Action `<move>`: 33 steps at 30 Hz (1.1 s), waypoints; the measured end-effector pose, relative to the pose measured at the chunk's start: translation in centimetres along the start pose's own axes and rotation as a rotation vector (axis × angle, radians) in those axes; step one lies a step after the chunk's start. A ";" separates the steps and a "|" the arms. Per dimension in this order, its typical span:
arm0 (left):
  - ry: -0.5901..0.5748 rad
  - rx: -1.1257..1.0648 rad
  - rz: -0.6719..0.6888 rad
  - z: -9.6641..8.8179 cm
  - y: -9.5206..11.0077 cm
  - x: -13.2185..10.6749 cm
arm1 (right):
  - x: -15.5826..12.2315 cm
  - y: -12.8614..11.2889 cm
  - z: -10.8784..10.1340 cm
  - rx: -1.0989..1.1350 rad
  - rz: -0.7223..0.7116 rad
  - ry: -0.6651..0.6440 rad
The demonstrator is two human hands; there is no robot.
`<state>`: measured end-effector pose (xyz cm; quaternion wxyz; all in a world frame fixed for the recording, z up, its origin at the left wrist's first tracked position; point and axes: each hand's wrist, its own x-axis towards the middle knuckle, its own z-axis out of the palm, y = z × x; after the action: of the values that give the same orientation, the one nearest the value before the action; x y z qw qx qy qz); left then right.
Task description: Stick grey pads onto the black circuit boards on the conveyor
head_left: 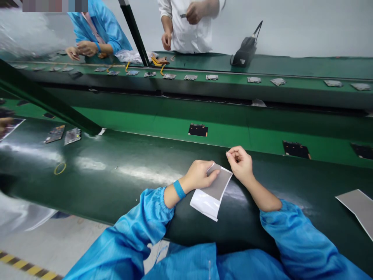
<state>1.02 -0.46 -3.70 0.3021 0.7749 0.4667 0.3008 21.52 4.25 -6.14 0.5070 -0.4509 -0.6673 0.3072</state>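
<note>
Over the near green bench, my left hand [198,175] grips a small grey sheet with a white border [218,187], its thumb lying on top and the fingers underneath. The sheet's glossy white lower part hangs toward me. Just right of its upper corner, my right hand [242,165] is closed in a pinch; whatever its fingertips hold, if anything, is too small to make out. A blue band circles my left wrist. Beyond my hands, a black circuit board [198,130] lies on the bright green strip.
More black boards [296,149] lie along the green strip. Another grey sheet [357,210] rests at right. A yellow ring [60,168] and bagged parts [72,136] are at left, near a slanted green post [52,99]. Two people stand behind the far bench [291,66].
</note>
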 end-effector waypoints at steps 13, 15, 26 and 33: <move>-0.003 0.022 0.009 0.0 -0.1 0.0 | 0.1 -0.5 -0.1 -0.015 0.046 -0.009; -0.009 0.028 0.001 0.0 0.0 0.0 | 0.1 -0.4 -0.1 -0.018 0.048 -0.009; 0.005 -0.019 0.008 0.0 -0.1 -0.1 | 0.0 0.2 -0.1 -0.036 0.014 -0.007; -0.016 -0.001 -0.005 0.0 -0.1 0.0 | 0.0 -0.1 0.0 -0.034 0.026 -0.011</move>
<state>0.96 -0.48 -3.74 0.3070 0.7758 0.4662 0.2941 21.53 4.23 -6.07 0.4916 -0.4662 -0.6694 0.3048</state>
